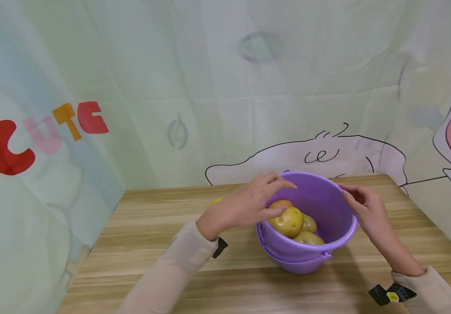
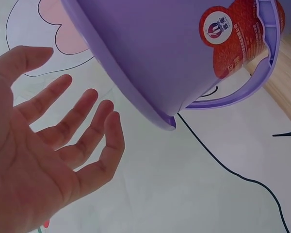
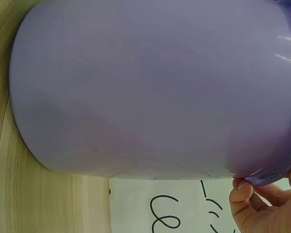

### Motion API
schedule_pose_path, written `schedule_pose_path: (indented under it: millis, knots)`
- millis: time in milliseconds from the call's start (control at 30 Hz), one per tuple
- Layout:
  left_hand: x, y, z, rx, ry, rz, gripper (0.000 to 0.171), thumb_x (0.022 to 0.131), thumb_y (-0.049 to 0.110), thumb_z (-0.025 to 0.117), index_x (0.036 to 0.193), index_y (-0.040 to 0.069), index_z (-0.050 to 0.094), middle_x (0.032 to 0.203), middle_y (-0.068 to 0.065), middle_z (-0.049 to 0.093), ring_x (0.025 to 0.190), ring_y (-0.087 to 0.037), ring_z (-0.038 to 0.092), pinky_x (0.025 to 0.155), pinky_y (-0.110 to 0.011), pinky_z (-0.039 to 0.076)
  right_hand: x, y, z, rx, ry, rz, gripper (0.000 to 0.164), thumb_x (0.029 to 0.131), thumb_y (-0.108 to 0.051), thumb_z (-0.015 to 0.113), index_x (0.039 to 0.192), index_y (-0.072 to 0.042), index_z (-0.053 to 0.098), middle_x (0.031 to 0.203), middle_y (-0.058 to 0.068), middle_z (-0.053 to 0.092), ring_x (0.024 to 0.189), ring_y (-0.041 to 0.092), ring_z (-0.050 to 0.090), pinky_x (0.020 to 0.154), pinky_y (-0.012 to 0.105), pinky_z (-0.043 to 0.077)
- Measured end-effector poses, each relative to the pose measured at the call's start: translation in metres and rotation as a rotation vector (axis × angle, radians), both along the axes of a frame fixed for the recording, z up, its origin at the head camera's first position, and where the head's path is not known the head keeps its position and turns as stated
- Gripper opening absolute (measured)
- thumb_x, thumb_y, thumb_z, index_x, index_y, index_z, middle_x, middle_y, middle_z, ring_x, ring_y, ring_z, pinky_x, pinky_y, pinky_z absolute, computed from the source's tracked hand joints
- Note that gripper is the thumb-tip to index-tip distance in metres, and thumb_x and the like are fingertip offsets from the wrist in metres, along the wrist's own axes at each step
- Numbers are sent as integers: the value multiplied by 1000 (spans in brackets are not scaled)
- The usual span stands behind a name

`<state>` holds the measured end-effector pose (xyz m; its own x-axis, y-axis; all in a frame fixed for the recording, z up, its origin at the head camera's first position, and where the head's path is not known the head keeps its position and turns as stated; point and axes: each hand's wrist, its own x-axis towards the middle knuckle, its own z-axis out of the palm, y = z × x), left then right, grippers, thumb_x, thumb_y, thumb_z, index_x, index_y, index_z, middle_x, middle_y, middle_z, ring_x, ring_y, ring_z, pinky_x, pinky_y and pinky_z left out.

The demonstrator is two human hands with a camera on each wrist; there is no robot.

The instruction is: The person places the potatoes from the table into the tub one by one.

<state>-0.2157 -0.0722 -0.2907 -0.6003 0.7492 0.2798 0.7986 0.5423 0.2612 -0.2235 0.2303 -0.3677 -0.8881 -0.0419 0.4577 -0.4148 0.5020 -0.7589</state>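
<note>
Loose left hand [image 1: 249,200], right hand [image 1: 369,213] round bucket rim [image 1: 340,243]

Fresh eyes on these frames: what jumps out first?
The bright purple bucket, right of centre in the head view on the wood-grain table, with yellow-brown, potato-like items inside. Next, the right hand pinching its right edge and the left hand, fingers spread, at its left side. Then the bold letters CUTE on the backdrop, far left.
</note>
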Motion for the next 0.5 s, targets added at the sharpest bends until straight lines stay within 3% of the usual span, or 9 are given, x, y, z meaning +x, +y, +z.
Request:
schedule_pose_path:
  millis: [167,500]
  knots:
    - [-1,-5,1,29,-11,17,41,100,26,60,139,15,55,126,-4,54,115,-17,51,96,-30,44,0,-1,0,-1,1,-7,31,102,-14,57,120,10,65,97,3,68,81,2,60,66,13,49]
    - [-4,-19,-1,31,-24,61,41,101,25,58,140,15,54,135,-4,51,126,-18,46,106,-34,40,1,-1,1,10,-13,-12,31,103,-15,56,121,9,65,100,5,68,83,0,59,68,12,49]
